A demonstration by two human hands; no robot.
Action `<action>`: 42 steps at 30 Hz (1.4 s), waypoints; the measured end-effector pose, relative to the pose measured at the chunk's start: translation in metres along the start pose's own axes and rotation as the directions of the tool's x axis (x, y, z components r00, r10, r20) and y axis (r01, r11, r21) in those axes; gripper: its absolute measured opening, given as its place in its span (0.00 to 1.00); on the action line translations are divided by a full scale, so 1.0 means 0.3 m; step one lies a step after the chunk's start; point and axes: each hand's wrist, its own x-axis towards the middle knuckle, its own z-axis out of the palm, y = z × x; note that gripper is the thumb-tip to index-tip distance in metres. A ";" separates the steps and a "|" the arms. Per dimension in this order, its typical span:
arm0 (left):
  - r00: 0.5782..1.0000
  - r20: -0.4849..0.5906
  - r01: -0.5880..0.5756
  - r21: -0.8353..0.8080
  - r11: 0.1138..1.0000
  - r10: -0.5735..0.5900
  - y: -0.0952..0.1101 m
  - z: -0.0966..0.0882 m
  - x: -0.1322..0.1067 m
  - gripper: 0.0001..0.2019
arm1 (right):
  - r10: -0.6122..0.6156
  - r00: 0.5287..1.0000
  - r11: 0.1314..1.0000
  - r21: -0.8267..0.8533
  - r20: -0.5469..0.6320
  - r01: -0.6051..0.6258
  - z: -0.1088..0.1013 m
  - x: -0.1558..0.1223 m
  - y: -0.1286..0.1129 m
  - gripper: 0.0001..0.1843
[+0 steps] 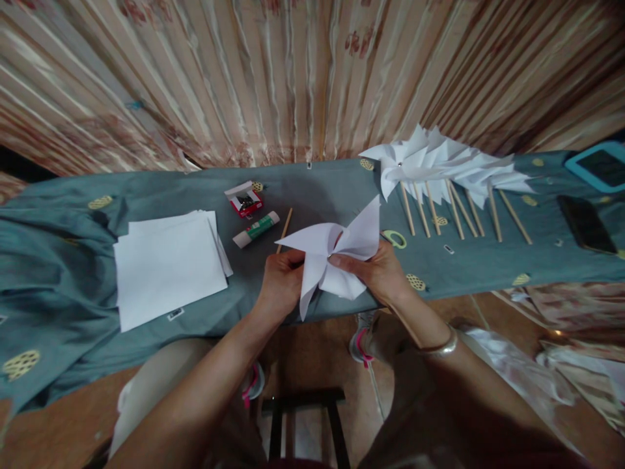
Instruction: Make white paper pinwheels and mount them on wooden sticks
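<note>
A white paper pinwheel (317, 241) is held up over the near edge of the cloth-covered table. My left hand (283, 279) grips it from the left, with the fingers mostly hidden behind the paper. On the other side my right hand (378, 270) is closed on it, the thumb pressed at the centre beside a small dark spot. Just beyond my left hand lies a wooden stick (284, 228). A green and white glue stick (256, 229) and an open red and white small box (245, 200) with dark bits inside are nearby. Green-handled scissors (394, 239) lie partly behind my right hand.
A stack of white paper sheets (170, 267) lies at the left. Several finished pinwheels (439, 159) on wooden sticks overlap at the back right. A dark phone (586, 223) and a blue-framed tablet (600, 166) are at the far right. A curtain (273, 85) hangs behind the table.
</note>
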 end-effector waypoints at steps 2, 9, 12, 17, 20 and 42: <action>1.000 -0.003 -0.009 0.012 1.000 0.009 -0.001 0.000 0.001 0.11 | 0.000 1.000 1.000 0.003 0.001 0.000 0.001 0.000 0.002 0.13; 0.999 -0.018 -0.051 0.030 0.998 0.051 0.007 0.005 0.000 0.10 | 0.018 1.000 1.000 -0.024 -0.019 -0.018 0.002 -0.002 0.003 0.12; 0.999 -0.023 -0.039 0.022 0.999 0.039 0.008 0.005 0.001 0.11 | 0.016 1.000 1.000 -0.009 -0.016 -0.016 0.001 -0.001 0.008 0.13; 1.000 0.008 -0.030 -0.029 0.999 0.030 -0.004 0.003 0.005 0.12 | 0.020 1.000 0.999 0.032 -0.007 -0.020 0.000 0.000 0.010 0.14; 0.999 0.015 -0.036 -0.023 0.999 0.037 -0.008 0.002 0.006 0.11 | 0.012 1.000 0.999 0.034 -0.001 -0.012 0.000 -0.001 0.005 0.14; 1.000 -0.015 -0.011 -0.007 1.000 0.011 0.006 0.009 0.002 0.11 | 0.035 0.999 0.999 0.029 0.013 -0.035 -0.007 0.001 0.011 0.14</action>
